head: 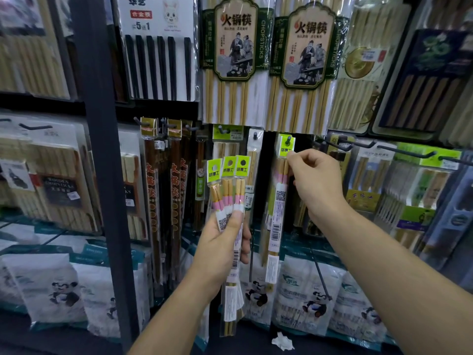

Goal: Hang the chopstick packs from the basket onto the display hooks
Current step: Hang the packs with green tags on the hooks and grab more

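From the head camera, one chopstick pack (279,201) hangs on the hook (288,138). The right hand (317,180) pinches its green top just beside the hook. Below and left of the hook, the left hand (220,242) wraps its fingers round three more packs (229,180), which are not yet hung. The basket is out of sight, so the number of packs left is unknown.

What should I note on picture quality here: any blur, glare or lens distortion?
Head view, centre: sharp, the left hand gripping three packs and the right hand pinching the hung pack read clearly. Head view, edges: soft, far-left goods blurred. Head view, top: glare streaks on the wrap of the big packs. Head view, geometry: wide-angle bend tilts the post.
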Motion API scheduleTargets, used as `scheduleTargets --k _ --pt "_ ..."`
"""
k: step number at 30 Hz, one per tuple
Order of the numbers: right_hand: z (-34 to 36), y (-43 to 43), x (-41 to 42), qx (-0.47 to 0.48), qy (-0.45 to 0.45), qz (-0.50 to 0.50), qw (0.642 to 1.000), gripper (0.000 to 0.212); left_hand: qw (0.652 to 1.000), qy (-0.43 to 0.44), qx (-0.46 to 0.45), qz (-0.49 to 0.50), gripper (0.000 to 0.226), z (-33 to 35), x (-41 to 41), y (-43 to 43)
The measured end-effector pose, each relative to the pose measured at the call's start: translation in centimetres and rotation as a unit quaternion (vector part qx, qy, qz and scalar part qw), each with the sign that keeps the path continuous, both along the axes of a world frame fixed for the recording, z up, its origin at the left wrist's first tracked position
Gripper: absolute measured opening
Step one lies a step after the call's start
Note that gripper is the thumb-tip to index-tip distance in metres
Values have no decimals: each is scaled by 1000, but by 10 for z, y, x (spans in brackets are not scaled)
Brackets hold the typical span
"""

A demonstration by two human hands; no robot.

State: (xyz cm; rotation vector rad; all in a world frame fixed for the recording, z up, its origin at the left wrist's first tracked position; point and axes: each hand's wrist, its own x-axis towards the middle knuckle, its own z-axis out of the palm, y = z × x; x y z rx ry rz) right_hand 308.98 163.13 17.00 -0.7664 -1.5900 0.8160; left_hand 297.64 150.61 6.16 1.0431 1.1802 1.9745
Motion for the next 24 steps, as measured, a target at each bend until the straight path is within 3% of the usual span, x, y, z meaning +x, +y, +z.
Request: scheduleTargets --k 7,10,14,24 --pt "-7 -7 2 -3 29 -39 999 30 1000 -15 17 -20 30 0 0 -1" --pt "-12 -24 2 -5 6 6 1000 33 999 -6 27 -31 22 0 1 -1" --pt "-21 -43 -7 -14 -61 100 993 25 999 -9 29 -42 32 2 3 -2" --pt "-27 -42 -12 -56 -9 148 987 24 997 8 30 -71 34 3 5 -3"
